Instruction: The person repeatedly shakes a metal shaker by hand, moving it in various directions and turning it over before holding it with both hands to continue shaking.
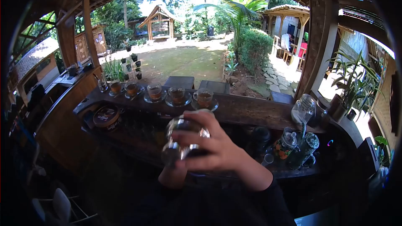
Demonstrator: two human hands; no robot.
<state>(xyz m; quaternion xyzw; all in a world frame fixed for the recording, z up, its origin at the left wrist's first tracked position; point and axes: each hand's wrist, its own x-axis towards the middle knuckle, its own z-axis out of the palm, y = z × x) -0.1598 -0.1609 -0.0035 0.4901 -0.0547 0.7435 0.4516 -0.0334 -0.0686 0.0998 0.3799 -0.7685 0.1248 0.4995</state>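
In front of my chest a shiny, rounded metal container (175, 152) is held up, slightly blurred. My right hand (209, 142) wraps round it from the right, fingers across its front and top. My left hand (173, 175) comes up from below against its underside, its fingers mostly hidden behind the container. Beyond my hands, glass cups of brown drink stand in a row on saucers along the wooden counter (251, 109). Nearest to the container are the right-end cup (204, 97) and the cup (177, 95) beside it.
On the right stand a lidded glass jar (303, 108), a jar with orange patterning (285, 143), a green patterned pitcher (309, 144) and a small cup (268, 159). A round wooden tray (106, 116) lies left. Potted plants (354, 79) stand far right; people sit in a distant shelter.
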